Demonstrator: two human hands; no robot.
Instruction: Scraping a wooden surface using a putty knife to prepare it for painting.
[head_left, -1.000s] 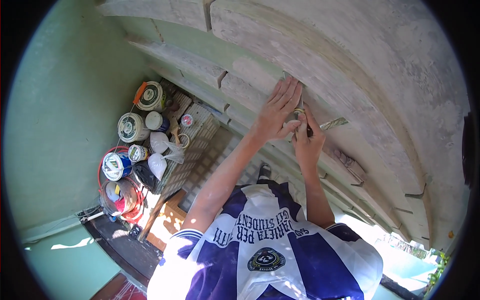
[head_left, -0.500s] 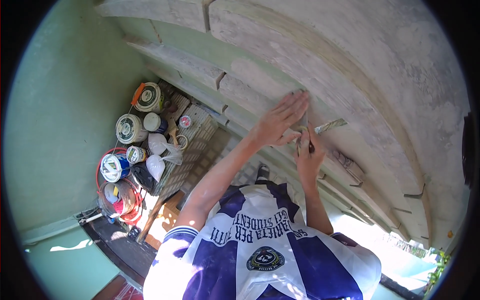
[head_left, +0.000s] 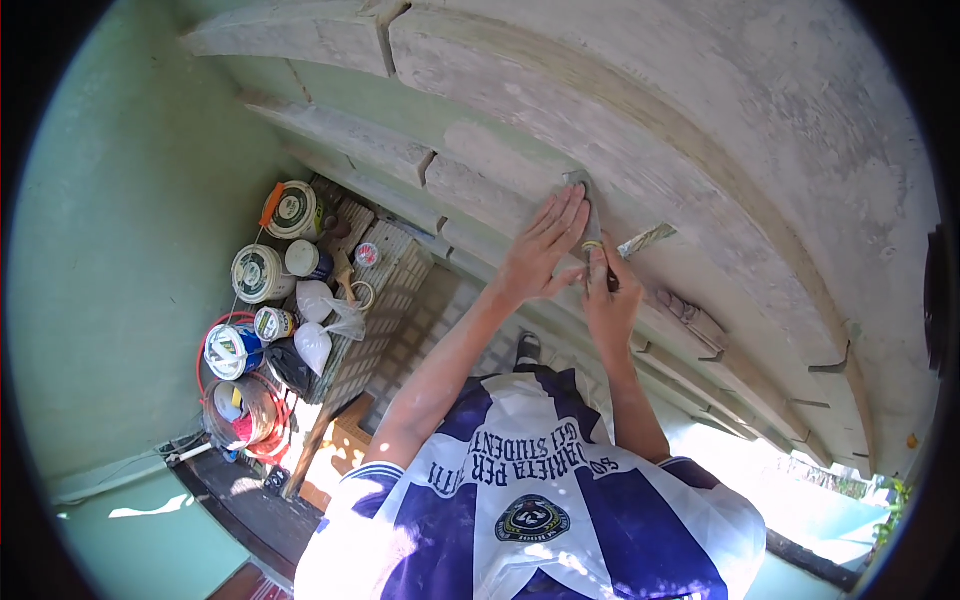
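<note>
Head view: the left hand (head_left: pixel 540 250) is laid flat, fingers spread, on the moulded plaster cornice (head_left: pixel 600 130). A putty knife (head_left: pixel 590 215) is gripped in the closed right hand (head_left: pixel 608 300), its blade pressed against the cornice just beside the left fingertips. Paint tins (head_left: pixel 262 272) are grouped far below.

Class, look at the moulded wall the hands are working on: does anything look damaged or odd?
Yes. The grey moulding shows cracked gaps between sections near the left hand, and the plaster looks patchy and worn.

Bare moulding (head_left: pixel 760 190) right of the hands (second scraper (head_left: pixel 647 240) wedged there), stepped ledges (head_left: pixel 350 140) leftward.
</note>
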